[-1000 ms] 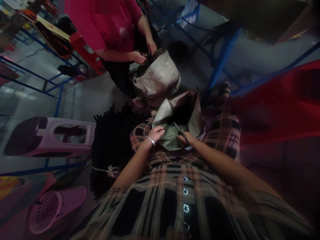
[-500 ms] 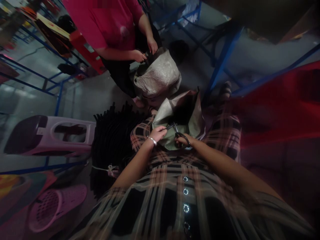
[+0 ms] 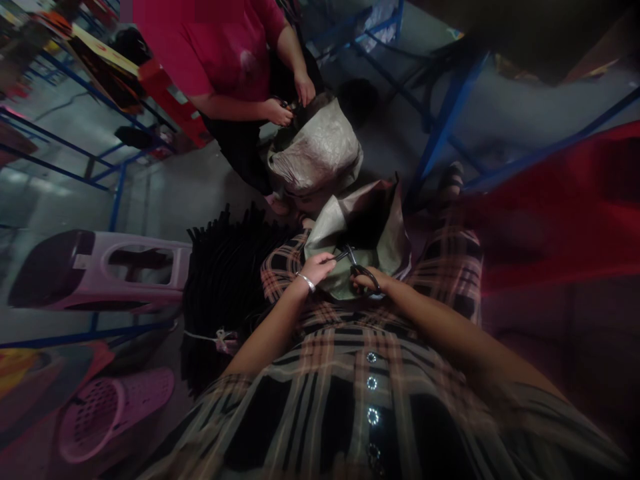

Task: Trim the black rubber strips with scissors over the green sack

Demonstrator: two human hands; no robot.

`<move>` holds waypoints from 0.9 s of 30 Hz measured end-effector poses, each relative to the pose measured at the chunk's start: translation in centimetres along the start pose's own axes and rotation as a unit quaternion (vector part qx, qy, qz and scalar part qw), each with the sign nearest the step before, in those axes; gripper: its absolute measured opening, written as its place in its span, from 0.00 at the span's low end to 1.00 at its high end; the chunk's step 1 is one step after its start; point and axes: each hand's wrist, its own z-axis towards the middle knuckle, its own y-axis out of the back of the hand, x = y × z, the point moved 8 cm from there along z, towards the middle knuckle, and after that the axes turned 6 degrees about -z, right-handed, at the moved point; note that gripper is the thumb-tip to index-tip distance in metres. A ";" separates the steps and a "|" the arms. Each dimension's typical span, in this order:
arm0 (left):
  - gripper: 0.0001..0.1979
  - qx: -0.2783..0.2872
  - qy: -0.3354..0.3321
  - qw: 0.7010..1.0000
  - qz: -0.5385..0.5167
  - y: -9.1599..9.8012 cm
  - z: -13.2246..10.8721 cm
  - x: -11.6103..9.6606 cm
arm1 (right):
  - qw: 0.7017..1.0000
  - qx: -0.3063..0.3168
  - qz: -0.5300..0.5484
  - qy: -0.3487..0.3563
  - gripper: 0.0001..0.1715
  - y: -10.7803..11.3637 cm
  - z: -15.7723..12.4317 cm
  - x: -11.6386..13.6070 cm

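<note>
My right hand [image 3: 364, 280] is closed around the black handles of a pair of scissors [image 3: 370, 277], whose metal blades point up and left. Pinched in my left hand [image 3: 319, 268] is a thin black strip [image 3: 341, 255], its free end at the scissor blades. Both hands are over the near side of an open whitish sack [image 3: 327, 227] that stands between my knees. The inside of the sack is dark, so its contents cannot be made out. A big bundle of black strips [image 3: 220, 267] lies by my left leg, tied with a pale cord [image 3: 203, 337].
Across from me a person in a pink shirt [image 3: 220, 60] works with both hands over another whitish sack [image 3: 320, 147]. To the left are a pink-and-grey plastic stool [image 3: 135, 267] and a pink basket [image 3: 117, 410]. Blue metal frames [image 3: 450, 127] and a red surface [image 3: 555, 213] flank me.
My hands have barely shifted; the left is slightly further right, with the strip still at the blades. Across from me, the person's hands moved a little.
</note>
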 end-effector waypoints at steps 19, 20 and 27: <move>0.14 0.002 0.000 1.000 0.006 0.3 0.1 -0.6 | 0.983 -0.079 -0.166 -0.027 0.14 1.7 -0.9 0.7; 0.15 -0.003 0.003 1.000 0.006 0.4 0.1 -0.6 | 0.982 -0.091 -0.166 -0.022 0.14 1.8 -0.9 0.7; 0.15 -0.015 0.000 1.000 0.023 0.8 0.5 -0.3 | 0.981 -0.111 -0.158 -0.005 0.15 1.7 -0.5 0.0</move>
